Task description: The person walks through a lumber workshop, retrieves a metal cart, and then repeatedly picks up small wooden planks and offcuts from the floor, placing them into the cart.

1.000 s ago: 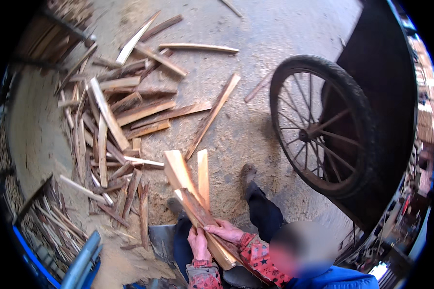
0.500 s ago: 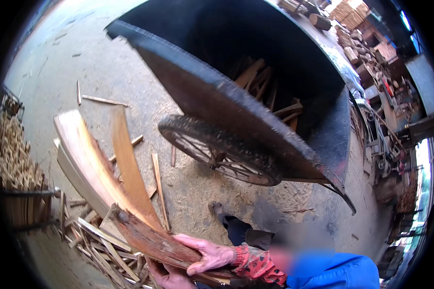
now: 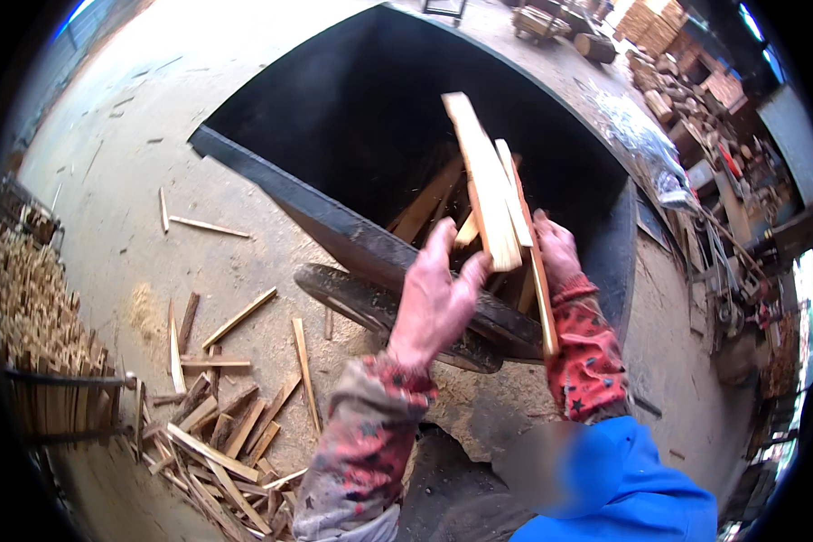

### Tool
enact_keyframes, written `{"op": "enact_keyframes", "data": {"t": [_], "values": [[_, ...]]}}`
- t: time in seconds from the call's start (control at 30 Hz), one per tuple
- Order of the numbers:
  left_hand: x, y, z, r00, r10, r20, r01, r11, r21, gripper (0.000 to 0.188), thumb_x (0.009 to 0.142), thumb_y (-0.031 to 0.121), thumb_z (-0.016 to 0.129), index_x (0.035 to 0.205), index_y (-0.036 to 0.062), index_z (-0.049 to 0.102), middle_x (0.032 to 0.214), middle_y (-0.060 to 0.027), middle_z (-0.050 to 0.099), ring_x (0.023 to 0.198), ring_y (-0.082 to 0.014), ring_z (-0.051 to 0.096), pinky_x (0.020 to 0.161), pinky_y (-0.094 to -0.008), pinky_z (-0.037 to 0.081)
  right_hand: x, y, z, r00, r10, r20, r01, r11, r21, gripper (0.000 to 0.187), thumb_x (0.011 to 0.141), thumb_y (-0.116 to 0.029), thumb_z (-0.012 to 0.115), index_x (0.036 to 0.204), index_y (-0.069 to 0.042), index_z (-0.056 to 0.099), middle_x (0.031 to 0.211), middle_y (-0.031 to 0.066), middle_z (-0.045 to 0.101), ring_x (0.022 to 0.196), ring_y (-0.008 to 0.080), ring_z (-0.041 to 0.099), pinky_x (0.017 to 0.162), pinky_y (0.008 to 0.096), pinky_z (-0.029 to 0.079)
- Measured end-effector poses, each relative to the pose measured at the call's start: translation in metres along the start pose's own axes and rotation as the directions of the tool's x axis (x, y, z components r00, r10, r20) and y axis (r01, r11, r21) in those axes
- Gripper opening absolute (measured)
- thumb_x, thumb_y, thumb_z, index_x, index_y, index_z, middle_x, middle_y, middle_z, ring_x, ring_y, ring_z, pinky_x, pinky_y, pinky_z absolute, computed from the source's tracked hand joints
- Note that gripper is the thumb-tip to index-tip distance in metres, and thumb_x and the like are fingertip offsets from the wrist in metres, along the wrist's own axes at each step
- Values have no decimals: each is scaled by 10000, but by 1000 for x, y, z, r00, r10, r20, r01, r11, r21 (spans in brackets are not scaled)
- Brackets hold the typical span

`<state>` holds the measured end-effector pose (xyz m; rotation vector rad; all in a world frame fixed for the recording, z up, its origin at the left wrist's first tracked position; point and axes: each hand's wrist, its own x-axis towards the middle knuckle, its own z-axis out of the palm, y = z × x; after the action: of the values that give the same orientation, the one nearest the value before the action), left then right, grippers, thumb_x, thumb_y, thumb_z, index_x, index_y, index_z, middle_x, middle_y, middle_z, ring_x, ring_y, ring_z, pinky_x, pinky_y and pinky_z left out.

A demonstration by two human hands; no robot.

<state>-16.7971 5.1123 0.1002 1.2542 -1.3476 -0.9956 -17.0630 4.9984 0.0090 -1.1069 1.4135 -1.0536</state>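
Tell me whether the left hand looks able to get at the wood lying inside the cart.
Probably yes: the left hand is open at the open-topped cart's near wall, though the split pieces close to it partly cover the wood inside in this view.

No lettering, label, brand, number or sign can be read. No legible marking is found on the dark cart (image 3: pixel 285 193), on the split wood pieces (image 3: pixel 484 185) above it, or on the blue garment (image 3: pixel 641 488). On the patterned left sleeve (image 3: pixel 361 443) and right sleeve (image 3: pixel 589 354), only dark shapes, some star-like, are noted; no characters are made out.
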Motion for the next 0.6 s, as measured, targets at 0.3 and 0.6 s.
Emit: {"op": "enact_keyframes", "data": {"t": [0.3, 0.6], "values": [[-382, -139, -68, 630, -763, -140, 715, 642, -277, 534, 850, 256, 654, 1242, -64, 482, 1097, -210, 627, 995, -238, 623, 839, -321, 500, -163, 64, -9, 993, -2, 118, 73, 799, -596, 403, 970, -285, 496, 1140, 66, 595, 1104, 135, 647, 1054, 179, 571, 942, 292, 416], [-722, -163, -59, 47, -852, -521, 537, 461, -706, 398, 814, 253, 705, 1031, -58, 584, 735, -46, 633, 660, -91, 564, 609, -250, 471, -319, 15, 164, 654, -362, 665, 746, 160, -647, 357, 873, -121, 610, 1189, 31, 546, 1201, 186, 533, 1137, 328, 501, 991, 387, 384]]}}
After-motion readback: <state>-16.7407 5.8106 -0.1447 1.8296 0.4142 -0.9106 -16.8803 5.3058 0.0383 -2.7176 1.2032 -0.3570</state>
